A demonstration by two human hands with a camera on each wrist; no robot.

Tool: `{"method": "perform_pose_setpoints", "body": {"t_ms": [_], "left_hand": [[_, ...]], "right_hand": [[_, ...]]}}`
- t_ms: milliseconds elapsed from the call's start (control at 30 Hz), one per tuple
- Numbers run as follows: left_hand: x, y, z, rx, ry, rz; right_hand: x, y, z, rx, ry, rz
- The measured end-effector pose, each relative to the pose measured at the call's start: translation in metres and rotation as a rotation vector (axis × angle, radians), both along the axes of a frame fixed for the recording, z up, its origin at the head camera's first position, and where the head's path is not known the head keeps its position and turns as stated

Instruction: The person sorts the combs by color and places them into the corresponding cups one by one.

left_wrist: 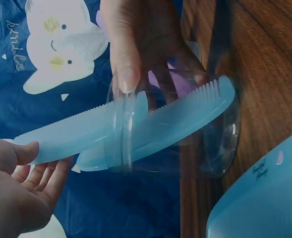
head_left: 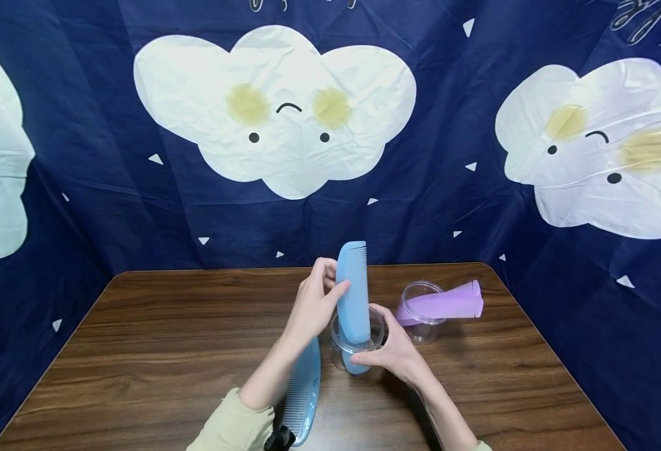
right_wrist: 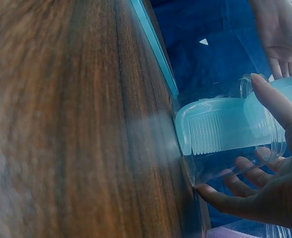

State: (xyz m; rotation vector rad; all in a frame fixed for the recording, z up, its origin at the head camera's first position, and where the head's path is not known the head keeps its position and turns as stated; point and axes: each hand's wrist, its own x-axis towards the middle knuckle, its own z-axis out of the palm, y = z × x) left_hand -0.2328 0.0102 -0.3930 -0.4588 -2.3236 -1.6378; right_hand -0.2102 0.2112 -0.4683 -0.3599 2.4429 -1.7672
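Observation:
My left hand pinches a light blue comb between thumb and fingers, holding it nearly upright. That comb's lower end is inside the mouth of a clear plastic jar. Inside the jar leans another light blue comb, teeth facing the right hand in the left wrist view, one end jutting past the rim. Around the jar's side and rim curls my right hand, its thumb near the front of the rim. A larger blue comb with small printed marks lies on the table, partly hidden under my left forearm.
Right of the hands stands a second clear jar with a purple comb leaning out of it to the right. The brown wooden table ends at a dark blue cloth printed with clouds.

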Motion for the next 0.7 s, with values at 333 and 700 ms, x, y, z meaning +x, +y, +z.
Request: {"method": "perform_pose_setpoints", "body": {"t_ms": [333,700], "left_hand": [[0.000,0.002,-0.010,-0.051,-0.026,0.013],[-0.005,-0.004,-0.019,-0.005,0.031,0.028]], "right_hand": [[0.000,-0.001,-0.001,0.012,-0.012,-0.022],[0.000,0.000,-0.001,-0.001,0.000,-0.005]]}}
